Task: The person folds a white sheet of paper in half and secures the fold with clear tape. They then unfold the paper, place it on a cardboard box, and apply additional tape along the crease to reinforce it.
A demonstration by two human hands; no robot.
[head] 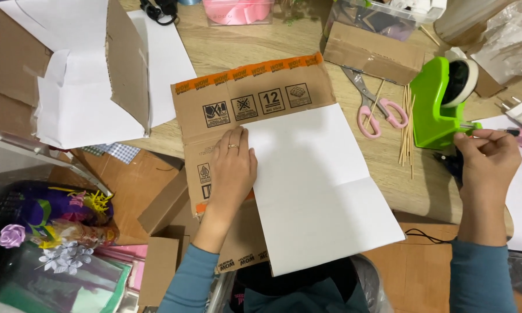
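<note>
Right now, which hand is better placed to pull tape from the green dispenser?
The right hand: its fingers are already at the green plastic tape dispenser. The left hand lies flat, pinning the white paper sheet on brown cardboard.

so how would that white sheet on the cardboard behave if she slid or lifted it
The white sheet shows fold creases and overhangs the desk edge, so it would probably droop when lifted by one side. It looks thin and light, so it would likely slide easily over the cardboard unless the left hand presses it down.
</note>
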